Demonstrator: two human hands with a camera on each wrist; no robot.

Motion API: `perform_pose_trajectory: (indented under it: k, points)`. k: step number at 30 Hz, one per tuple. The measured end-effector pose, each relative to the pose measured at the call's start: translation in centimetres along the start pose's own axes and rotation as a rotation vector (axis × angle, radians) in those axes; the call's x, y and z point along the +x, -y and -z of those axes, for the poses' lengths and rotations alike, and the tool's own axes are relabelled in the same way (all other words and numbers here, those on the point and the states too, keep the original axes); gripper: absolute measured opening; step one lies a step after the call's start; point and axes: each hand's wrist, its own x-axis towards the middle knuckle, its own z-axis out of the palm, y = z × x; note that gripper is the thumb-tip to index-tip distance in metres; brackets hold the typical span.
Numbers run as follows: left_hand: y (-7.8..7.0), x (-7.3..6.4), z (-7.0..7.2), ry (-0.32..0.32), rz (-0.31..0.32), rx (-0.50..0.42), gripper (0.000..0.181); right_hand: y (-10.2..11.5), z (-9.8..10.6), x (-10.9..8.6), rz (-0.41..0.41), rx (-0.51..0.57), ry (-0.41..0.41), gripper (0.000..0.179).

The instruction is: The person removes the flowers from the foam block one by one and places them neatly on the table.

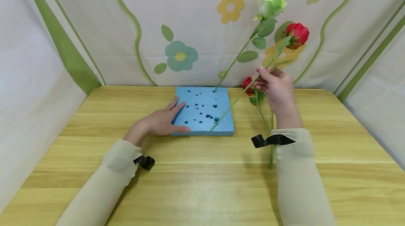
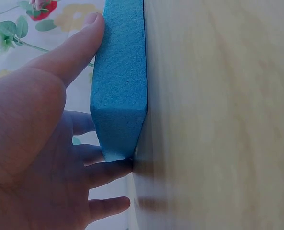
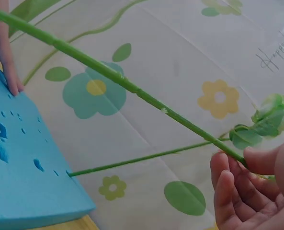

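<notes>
While right hand (image 1: pixel 278 87) pinches red rose (image 3: pixel 130 87), long axis slants, bloom (image 1: pixel 298 36) up-right.

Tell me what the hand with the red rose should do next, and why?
Maybe the right hand should guide the stem of its red rose into a hole in the block. The stem's tip seems above the block, not in it; the green rose already stands in a hole, and the left hand touches the block, so could steady it.

Behind the wood-grain bench (image 1: pixel 202 187) hangs a pale cloth (image 1: pixel 193 11) printed with yellow flowers (image 1: pixel 224 7), a teal flower (image 1: pixel 181 56) and green leaves (image 1: pixel 167 33).
</notes>
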Motion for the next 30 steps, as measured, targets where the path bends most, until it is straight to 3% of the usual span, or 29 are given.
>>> perform_pose_trajectory:
  k: [5,12,16,25,30]
  points:
    - [-0.1,0.1,0.1,0.006,0.002,-0.001,0.108,0.3,1.4,0.1,-0.051,-0.034,0.016,0.016]
    - [0.0,0.1,0.1,0.002,-0.001,0.002,0.108,0.2,2.6,0.5,-0.103,-0.198,0.022,0.025]
    - [0.0,0.1,0.0,-0.001,-0.002,0.004,0.108,0.2,3.0,0.5,-0.130,-0.292,0.075,0.013]
    - [0.1,0.1,0.0,0.000,0.004,0.008,0.108,-0.5,3.7,0.9,-0.193,-0.426,0.149,0.021]
    - [0.2,0.1,0.1,0.001,0.000,0.004,0.109,-1.1,3.6,1.1,-0.244,-0.512,0.197,0.041]
